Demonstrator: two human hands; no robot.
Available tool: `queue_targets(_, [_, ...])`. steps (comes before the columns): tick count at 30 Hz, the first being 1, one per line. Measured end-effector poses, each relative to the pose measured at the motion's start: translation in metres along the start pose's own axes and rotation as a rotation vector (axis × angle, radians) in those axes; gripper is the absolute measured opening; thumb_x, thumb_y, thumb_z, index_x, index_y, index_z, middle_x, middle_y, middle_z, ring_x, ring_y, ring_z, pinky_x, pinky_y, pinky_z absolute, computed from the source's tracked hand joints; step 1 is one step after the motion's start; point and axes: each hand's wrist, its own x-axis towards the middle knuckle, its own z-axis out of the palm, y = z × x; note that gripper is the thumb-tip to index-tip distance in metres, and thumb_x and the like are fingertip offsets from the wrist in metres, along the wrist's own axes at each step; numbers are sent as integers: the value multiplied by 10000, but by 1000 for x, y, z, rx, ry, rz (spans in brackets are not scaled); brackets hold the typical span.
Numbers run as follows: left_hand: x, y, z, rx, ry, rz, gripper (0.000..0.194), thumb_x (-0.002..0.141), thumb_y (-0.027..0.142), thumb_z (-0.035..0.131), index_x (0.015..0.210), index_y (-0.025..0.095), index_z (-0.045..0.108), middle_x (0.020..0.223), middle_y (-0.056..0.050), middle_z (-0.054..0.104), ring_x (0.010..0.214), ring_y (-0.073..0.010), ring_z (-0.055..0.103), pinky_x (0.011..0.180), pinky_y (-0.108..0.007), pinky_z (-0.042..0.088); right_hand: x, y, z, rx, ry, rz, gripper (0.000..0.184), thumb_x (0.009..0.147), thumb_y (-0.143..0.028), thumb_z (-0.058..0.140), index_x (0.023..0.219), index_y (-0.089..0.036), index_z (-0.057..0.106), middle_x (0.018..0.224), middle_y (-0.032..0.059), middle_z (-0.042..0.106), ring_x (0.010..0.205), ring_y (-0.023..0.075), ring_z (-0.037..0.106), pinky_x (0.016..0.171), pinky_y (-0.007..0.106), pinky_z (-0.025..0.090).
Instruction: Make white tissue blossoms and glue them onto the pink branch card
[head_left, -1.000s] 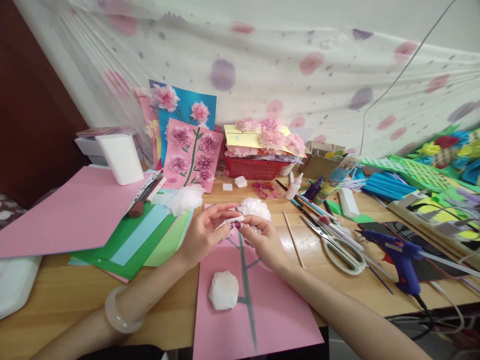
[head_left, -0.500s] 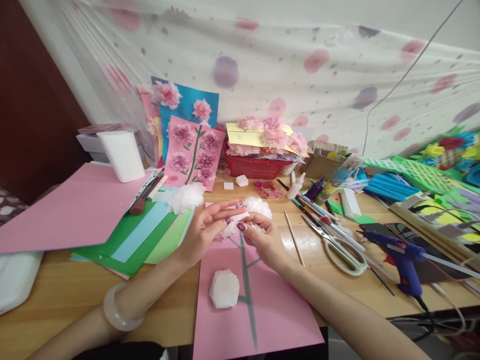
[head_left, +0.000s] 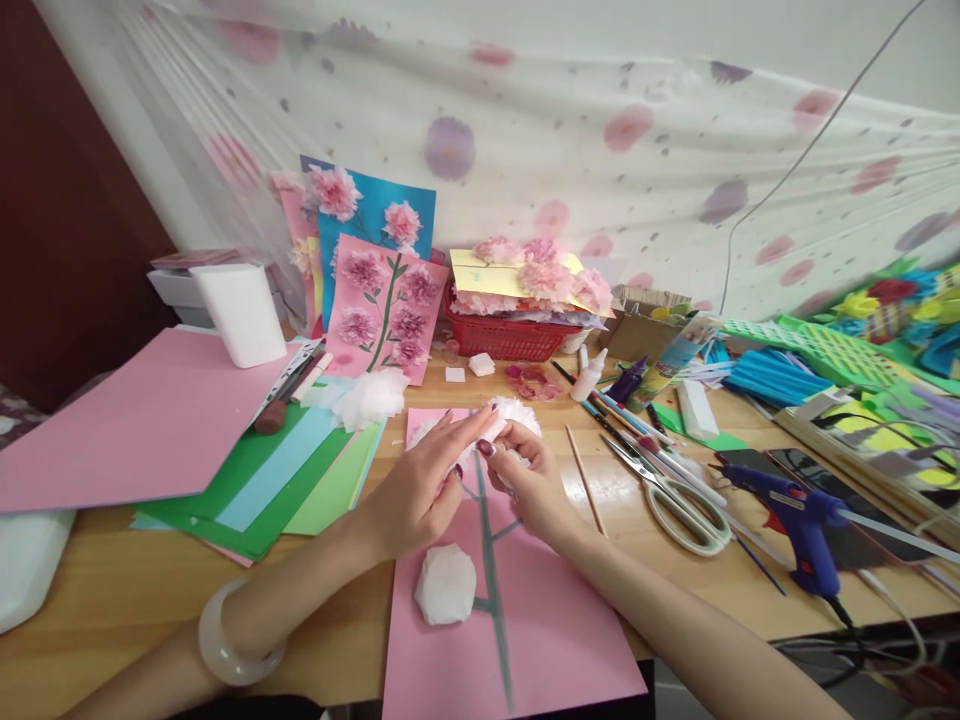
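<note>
My right hand (head_left: pixel 534 478) pinches a small folded piece of white tissue paper (head_left: pixel 493 429) between thumb and fingers. My left hand (head_left: pixel 426 488) lies against it with fingers stretched out, their tips meeting the tissue. Both hands are over a pink card (head_left: pixel 555 640) painted with a grey-green branching stem (head_left: pixel 492 570). Behind my fingers, near the card's top, sits a fluffy white paper flower (head_left: pixel 519 412), partly hidden. A flat, rounded stack of white tissue (head_left: pixel 445 585) rests on the card left of the stem. More white ruffles show behind my left hand.
Scissors (head_left: pixel 686 510), a thin wooden stick (head_left: pixel 586 480) and a blue glue gun (head_left: pixel 802 520) lie to the right. Coloured sheets (head_left: pixel 247 490) and a crumpled tissue (head_left: pixel 370 398) are on the left. A red basket (head_left: pixel 502 338) stands behind, beside flower cards (head_left: pixel 386 310).
My left hand has turned over and come nearer, its fingers now stretched along the tissue instead of pinching it. My right hand stays in place with its pinch.
</note>
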Motion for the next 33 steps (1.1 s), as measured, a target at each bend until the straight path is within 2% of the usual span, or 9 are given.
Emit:
queue_targets(4, [0,1,-1,-100,-13,-54,676,866,44,365,1497,262,261,1490,-48,440,1392,-205,389,1166,-433,290,-1,-2,0,25,-3,23,260,805,-419,690,766,-201,555,582,-70,370,476,73,268,461,232,246])
queue_targets(10, [0,4,-2,-199,81,-253,616,902,158,450,1487,254,282,1383,-56,564,1368,-238,424,1050,-390,424,0,0,0,12,-15,3,232,787,-407,706,772,-200,604,628,-47,428,508,84,299,481,238,245])
queue_targets(15, [0,4,-2,-244,104,-277,586,911,183,457,1476,221,308,1340,-78,602,1332,-231,470,1061,-362,384,1,3,-1,-3,-15,5,213,797,-403,699,797,-203,624,636,-39,453,524,92,315,492,243,245])
queue_targets(18, [1,5,-1,-301,102,-354,601,912,181,435,1489,232,273,1358,-92,585,1166,-222,608,894,-321,485,0,2,0,-11,-11,-4,214,791,-398,710,783,-203,621,652,-37,469,528,90,323,495,245,249])
queue_targets(20, [1,6,-1,-340,109,-410,612,908,175,430,1493,243,262,1365,-99,577,1049,-208,659,806,-301,507,0,1,0,-15,-9,-6,218,784,-393,721,774,-203,615,660,-37,474,530,89,325,495,244,248])
queue_targets(22, [1,7,0,-357,126,-428,609,904,177,441,1488,238,278,1352,-106,587,1029,-208,663,802,-300,509,1,1,1,-15,-5,1,228,778,-397,725,763,-203,608,660,-36,477,533,89,330,496,244,251])
queue_targets(29, [4,8,3,-434,164,-422,589,874,244,556,1432,199,374,1294,-123,635,1202,-247,587,933,-346,492,1,-2,2,-35,9,23,232,774,-418,710,804,-202,630,675,-27,495,544,95,355,498,242,268])
queue_targets(33, [5,6,4,-448,214,-455,587,849,328,618,1385,170,436,1156,-130,714,1058,-237,664,807,-297,532,-1,-7,4,-76,-1,13,222,778,-406,702,802,-194,643,664,-27,484,548,93,356,502,240,279])
